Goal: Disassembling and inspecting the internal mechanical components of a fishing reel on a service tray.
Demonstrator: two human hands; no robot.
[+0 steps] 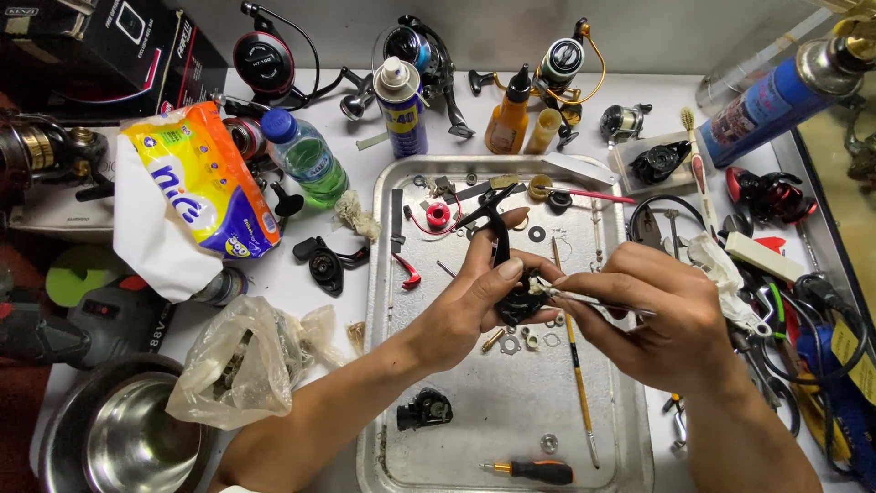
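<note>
From the head camera, the left hand (474, 297) is closed around a black fishing reel body (518, 301) and holds it above the metal tray (620, 429), with its black handle arm (497, 228) pointing up. The right hand (652, 319) pinches thin metal tweezers (584, 298), and their tip touches the top of the reel body. Under the hands, small washers (511, 345) and a thin yellow brush (575, 365) lie in the tray. Near the tray's front edge lie a black reel part (424, 409) and an orange-black screwdriver (538, 471). Behind the tray, on the table (301, 283), stands a blue spray can (401, 105); a green bottle (306, 155) is to the left of it.
</note>
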